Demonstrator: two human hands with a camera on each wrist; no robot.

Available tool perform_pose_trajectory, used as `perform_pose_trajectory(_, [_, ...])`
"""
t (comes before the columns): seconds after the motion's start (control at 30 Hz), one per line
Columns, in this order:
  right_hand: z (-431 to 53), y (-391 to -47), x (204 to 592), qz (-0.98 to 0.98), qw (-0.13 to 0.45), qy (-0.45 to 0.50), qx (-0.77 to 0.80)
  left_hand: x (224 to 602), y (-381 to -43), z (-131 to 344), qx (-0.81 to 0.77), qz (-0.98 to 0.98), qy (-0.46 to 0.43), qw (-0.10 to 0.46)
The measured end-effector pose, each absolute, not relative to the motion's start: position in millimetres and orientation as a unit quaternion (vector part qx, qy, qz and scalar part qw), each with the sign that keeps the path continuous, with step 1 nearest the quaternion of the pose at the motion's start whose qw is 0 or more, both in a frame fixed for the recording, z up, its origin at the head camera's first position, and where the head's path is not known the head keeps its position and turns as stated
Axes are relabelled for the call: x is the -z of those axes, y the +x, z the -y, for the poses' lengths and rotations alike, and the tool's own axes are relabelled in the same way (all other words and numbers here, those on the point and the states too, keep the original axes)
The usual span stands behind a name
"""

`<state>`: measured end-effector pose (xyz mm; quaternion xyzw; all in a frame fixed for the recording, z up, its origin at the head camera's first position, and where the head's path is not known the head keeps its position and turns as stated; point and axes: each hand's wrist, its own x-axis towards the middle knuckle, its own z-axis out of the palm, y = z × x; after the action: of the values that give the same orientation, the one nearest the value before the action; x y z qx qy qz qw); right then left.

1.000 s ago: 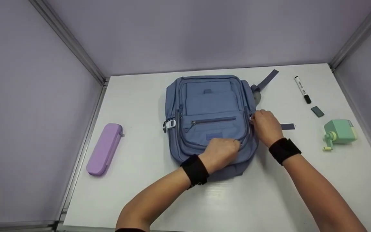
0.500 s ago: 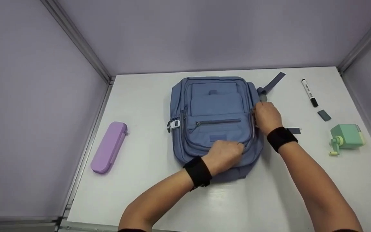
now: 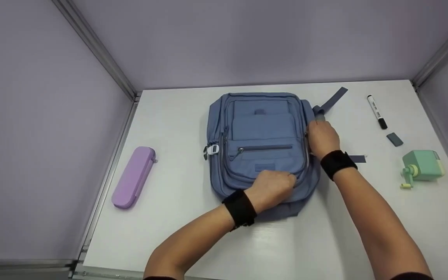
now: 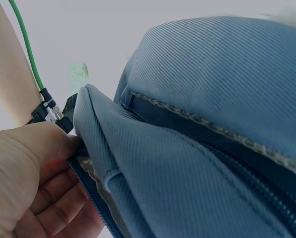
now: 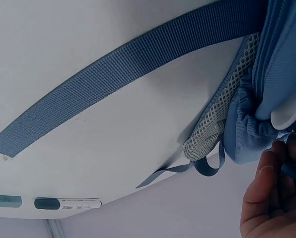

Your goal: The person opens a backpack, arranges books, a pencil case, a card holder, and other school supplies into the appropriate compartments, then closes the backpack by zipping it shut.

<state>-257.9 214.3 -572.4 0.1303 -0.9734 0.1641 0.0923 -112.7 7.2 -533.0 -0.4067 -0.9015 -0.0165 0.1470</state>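
Note:
A blue backpack point(image 3: 263, 126) lies front up on the white table. At its lower front, my left hand point(image 3: 272, 188) grips the fabric edge of the front compartment. In the left wrist view, the thumb point(image 4: 48, 141) presses that edge, which has zipper teeth point(image 4: 96, 198) along it, against curled fingers. My right hand point(image 3: 323, 138) is at the bag's right side, near the upper end of the curved side zipper point(image 3: 307, 149). In the right wrist view, its fingertips pinch a small dark blue zipper pull point(image 5: 293, 173) close to a white buckle point(image 5: 289, 111).
A purple case point(image 3: 133, 177) lies at left. At right are a white marker point(image 3: 377, 111) with a black cap, a dark eraser-like block point(image 3: 394, 139) and a green crank sharpener point(image 3: 423, 166). Loose straps point(image 3: 335, 99) stick out from the bag's right side. Walls surround the table.
My right hand has moved up along the bag's right side, and more of the side zipper shows below it. The left hand keeps its grip at the lower front. The head view has shifted slightly.

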Motion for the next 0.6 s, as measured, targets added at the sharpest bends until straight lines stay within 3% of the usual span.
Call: perform_pose_trajectory(0.6, [-217.8, -229.9, 568.8, 0.952, 0.157, 0.105, -0.241, 533.8, -109.2, -4.7, 0.039, 0.917, -0.386, 0.098])
